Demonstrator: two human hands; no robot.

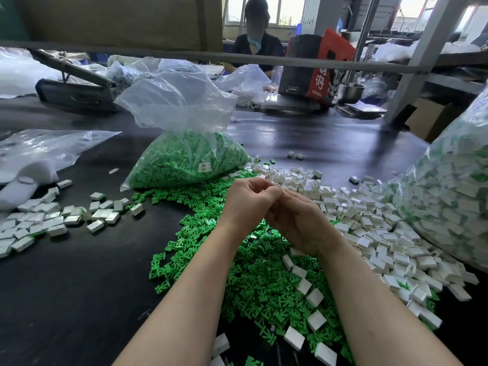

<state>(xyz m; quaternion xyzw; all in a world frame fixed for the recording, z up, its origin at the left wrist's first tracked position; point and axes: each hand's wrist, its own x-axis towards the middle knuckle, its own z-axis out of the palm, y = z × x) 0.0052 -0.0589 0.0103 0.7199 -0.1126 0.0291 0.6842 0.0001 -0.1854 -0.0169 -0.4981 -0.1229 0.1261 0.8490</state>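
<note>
Left hand: fingers curled; I cannot tell what they hold.
Right hand: fingertips covered by the left, hold unclear.
Beneath: small green plastic clips, partly masked by my forearms.

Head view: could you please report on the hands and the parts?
Fingers of left hand and right hand curled together, any held part hidden. Beneath them green clips heaped, white shells at right. Nothing in the way.

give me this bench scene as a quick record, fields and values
hands: left hand and right hand held together, fingers curled; anything in the grip is hidden
below hands: loose green pieces
right: white housings, big filled bag
behind: open bag of green pieces
left: white blocks
surface: black table
</note>
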